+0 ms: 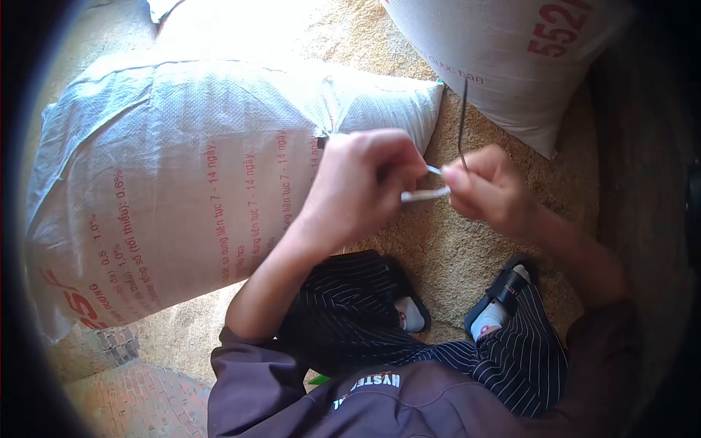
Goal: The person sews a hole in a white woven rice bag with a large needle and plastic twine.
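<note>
Cord (427, 195) runs between left hand (365, 171) and right hand (488, 188), pinched in both hands' fingers. The right also holds a thin rod (461, 120). A sack (182, 193) lies nearby.

White strip (426, 195), dark rod (462, 120) — thin, slightly curved

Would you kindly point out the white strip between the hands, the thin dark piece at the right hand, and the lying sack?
White strip (426, 195), head view: its lower visible stretch.
Thin dark piece (461, 124), head view: middle of its visible length.
Lying sack (182, 190), head view: middle of its printed side.
</note>
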{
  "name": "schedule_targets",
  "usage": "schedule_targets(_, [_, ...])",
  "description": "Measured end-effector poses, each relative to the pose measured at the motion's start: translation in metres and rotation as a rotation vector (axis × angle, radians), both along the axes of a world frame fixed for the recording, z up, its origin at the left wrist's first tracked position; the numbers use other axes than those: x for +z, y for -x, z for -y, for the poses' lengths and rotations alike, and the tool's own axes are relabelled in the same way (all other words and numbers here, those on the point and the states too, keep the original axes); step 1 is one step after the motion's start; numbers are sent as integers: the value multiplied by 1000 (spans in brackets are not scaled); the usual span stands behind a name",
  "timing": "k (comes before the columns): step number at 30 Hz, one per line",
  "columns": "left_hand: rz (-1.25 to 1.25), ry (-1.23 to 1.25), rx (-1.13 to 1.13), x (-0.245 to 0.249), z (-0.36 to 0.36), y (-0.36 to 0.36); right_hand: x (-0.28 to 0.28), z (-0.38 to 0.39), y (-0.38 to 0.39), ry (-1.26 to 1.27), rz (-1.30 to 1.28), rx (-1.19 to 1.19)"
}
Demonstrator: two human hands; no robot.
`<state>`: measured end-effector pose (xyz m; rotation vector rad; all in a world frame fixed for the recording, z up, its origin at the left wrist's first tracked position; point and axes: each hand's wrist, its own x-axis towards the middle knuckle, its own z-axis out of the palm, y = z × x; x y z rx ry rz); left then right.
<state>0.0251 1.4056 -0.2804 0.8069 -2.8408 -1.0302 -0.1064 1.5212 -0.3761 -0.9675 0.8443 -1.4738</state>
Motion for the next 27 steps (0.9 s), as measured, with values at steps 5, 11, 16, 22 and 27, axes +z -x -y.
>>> schedule_targets(5, [84,-76,18,-2,-14,-27,-1,-18,-28,-199,134,157])
schedule_targets(11, [-8,12,-13,-8,-18,-42,2,-18,-31,-302,230,259])
schedule_targets(16, [21,42,-68,-9,-21,-40,-6,-26,-32,-319,204,257])
schedule_targets(22, [55,5,-61,-13,-20,-42,-6,-23,-32,-348,189,287])
schedule_targets(27, [81,1,-43,-2,-24,-42,-2,-22,-32,-271,159,314])
